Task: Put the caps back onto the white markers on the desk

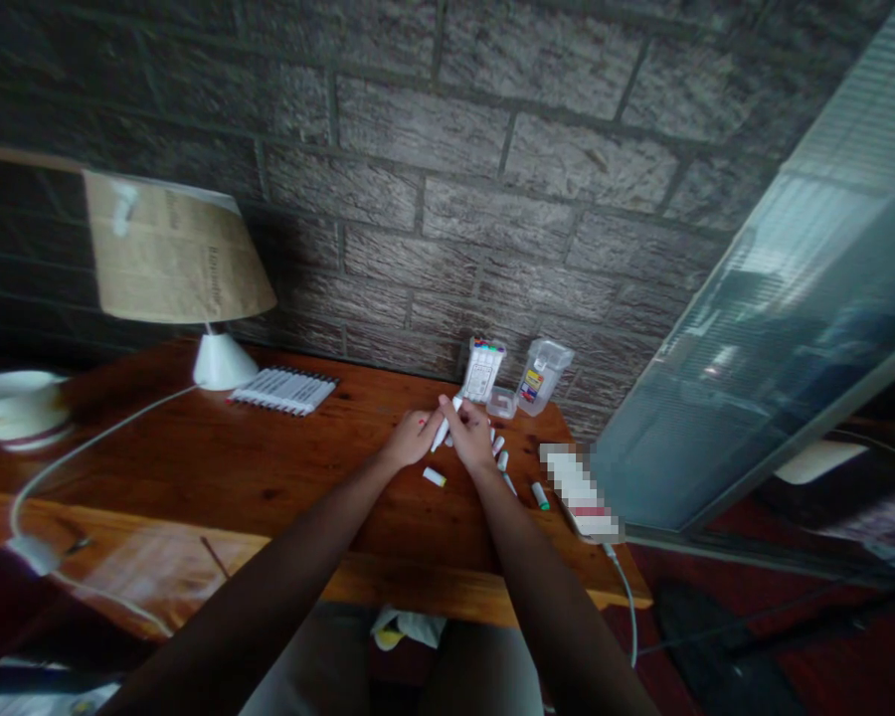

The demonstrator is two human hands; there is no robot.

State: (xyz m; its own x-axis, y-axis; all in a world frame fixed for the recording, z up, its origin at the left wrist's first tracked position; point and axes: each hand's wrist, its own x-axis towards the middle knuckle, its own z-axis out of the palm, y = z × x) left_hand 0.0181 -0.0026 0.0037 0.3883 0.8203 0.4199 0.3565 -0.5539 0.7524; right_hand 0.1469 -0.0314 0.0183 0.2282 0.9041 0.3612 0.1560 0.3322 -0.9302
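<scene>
A white marker (440, 435) is held at a slant between my two hands above the wooden table. My left hand (410, 438) is closed at the marker's left side, with a small red mark near the thumb. My right hand (469, 435) grips it from the other side, thumb along its upper part. Just in front of my hands lies a white cap with a yellow end (434, 477). Several white marker pieces lie beside and partly behind my right hand, among them a green-ended cap (540, 496). The fingers under the marker are hidden.
Behind my hands stand a clear case of markers (483, 370), a small clear lid (502, 403) and a clear plastic container (543, 378). A row of markers (286, 390) lies by the lamp (222, 361). A white bowl (19, 408) is far left; a blurred-out device with cable (630, 612) lies right.
</scene>
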